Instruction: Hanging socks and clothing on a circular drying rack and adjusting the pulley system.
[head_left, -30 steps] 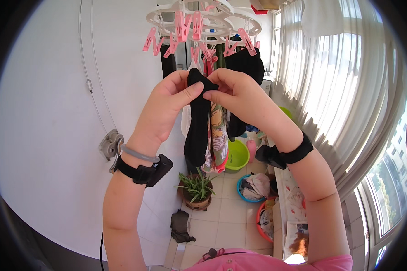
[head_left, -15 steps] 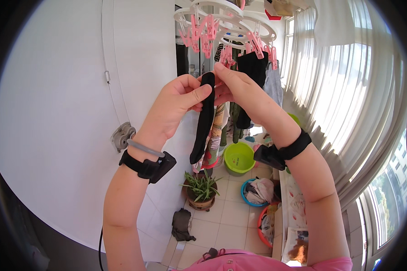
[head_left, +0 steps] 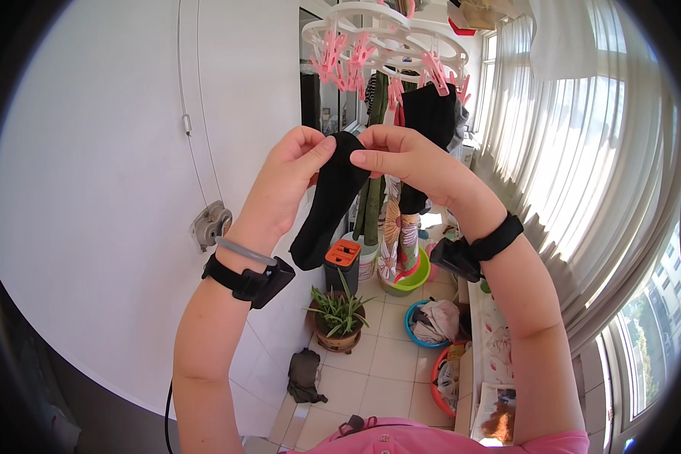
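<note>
A black sock (head_left: 329, 200) hangs between my hands, its top edge pinched at both sides and its toe end slanting down to the left. My left hand (head_left: 293, 168) has thumb and fingers closed on the left side of the top. My right hand (head_left: 408, 160) grips the right side the same way. Just above is a white round drying hanger (head_left: 386, 34) with several pink clips (head_left: 330, 57). Another black sock (head_left: 429, 113) is clipped on the hanger's right side, behind my right hand, which partly covers it.
Patterned cloth (head_left: 398, 238) and dark green cloth (head_left: 371, 204) hang farther back. A potted plant (head_left: 338, 312), a dark bin with an orange lid (head_left: 343, 261), a green basin (head_left: 416, 281), a blue basin (head_left: 409, 325) and a red basin (head_left: 437, 390) stand on the tiles. Curtained windows (head_left: 583, 129) line the right.
The sock in my hands has turned from a narrow edge-on strip to its broad side. My right hand now grips its top edge. The hanger and hanging laundry have swung round.
</note>
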The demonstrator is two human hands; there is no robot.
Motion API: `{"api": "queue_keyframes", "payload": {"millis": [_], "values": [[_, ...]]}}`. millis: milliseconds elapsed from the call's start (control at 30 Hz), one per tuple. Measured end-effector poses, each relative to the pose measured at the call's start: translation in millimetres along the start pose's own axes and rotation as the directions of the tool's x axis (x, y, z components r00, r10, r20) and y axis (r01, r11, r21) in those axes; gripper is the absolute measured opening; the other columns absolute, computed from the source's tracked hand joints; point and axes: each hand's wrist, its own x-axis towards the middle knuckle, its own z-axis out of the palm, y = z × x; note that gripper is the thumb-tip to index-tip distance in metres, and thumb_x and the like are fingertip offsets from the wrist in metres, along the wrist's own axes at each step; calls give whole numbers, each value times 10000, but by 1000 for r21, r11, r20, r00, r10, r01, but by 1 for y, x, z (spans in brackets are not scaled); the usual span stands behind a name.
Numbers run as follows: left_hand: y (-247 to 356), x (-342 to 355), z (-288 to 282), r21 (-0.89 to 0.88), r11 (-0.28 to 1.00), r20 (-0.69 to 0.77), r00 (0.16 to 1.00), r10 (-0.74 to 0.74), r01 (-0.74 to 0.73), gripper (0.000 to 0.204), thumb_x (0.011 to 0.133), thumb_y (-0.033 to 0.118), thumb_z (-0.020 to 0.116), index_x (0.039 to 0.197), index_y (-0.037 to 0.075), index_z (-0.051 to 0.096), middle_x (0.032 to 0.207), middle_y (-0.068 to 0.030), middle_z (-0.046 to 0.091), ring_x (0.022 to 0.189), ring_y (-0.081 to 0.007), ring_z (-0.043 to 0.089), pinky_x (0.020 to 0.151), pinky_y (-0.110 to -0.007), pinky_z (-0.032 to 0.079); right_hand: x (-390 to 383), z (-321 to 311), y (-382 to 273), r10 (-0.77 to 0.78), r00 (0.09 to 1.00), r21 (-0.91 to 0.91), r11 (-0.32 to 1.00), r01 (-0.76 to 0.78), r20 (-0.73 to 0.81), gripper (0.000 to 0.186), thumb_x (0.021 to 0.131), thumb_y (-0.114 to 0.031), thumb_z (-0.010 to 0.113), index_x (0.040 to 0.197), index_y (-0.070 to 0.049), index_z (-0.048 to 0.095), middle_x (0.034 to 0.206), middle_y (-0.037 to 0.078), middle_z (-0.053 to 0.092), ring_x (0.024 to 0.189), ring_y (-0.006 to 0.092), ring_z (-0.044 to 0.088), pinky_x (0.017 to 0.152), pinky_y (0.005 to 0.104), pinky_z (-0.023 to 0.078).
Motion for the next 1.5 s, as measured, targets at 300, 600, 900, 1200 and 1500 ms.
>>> {"api": "queue_keyframes", "payload": {"millis": [300, 600, 900, 1200, 1500], "values": [[-3, -1, 0, 8, 1000, -45, 999, 25, -24, 126, 933, 233, 596, 936, 113, 556, 829, 59, 576, 729, -33, 492, 664, -216, 387, 7, 5, 7, -184, 977, 250, 946, 206, -109, 164, 877, -231, 666, 934, -82, 632, 847, -61, 583, 820, 33, 504, 744, 193, 379], [-11, 2, -4, 6, 999, -87, 995, 50, -49, 120, 942, 230, 571, 966, 113, 566, 834, 65, 570, 749, -32, 488, 669, -206, 379, 11, 6, 14, -215, 976, 471, 860, 199, -20, 129, 938, -225, 569, 1001, -114, 593, 900, -88, 520, 877, 20, 454, 818, 192, 357], [-21, -6, -10, -17, 1000, -172, 985, -17, 14, 185, 952, 144, 503, 1119, 65, 514, 897, -5, 587, 761, -65, 536, 680, -223, 434, 12, 14, 12, -149, 988, 288, 945, 157, -48, 177, 989, -246, 497, 1133, -148, 526, 956, -98, 514, 917, -12, 469, 814, 165, 381], [-22, -13, -8, 40, 999, -109, 994, -29, 34, 319, 973, 276, 496, 1185, 45, 552, 1010, -17, 612, 899, -91, 555, 831, -269, 444, 12, 27, 15, -253, 965, 103, 960, 259, -71, 177, 975, -246, 526, 1050, -88, 499, 896, -67, 470, 853, 34, 421, 778, 193, 369], [-22, -8, -18, 200, 980, -68, 998, 0, 14, 187, 893, 237, 653, 925, 53, 657, 809, 38, 590, 735, -63, 500, 656, -222, 406, 11, 22, 11, -475, 871, -475, 800, 367, -125, 192, 850, -157, 679, 871, 13, 592, 701, 17, 571, 633, 90, 494, 600, 245, 431]]}}
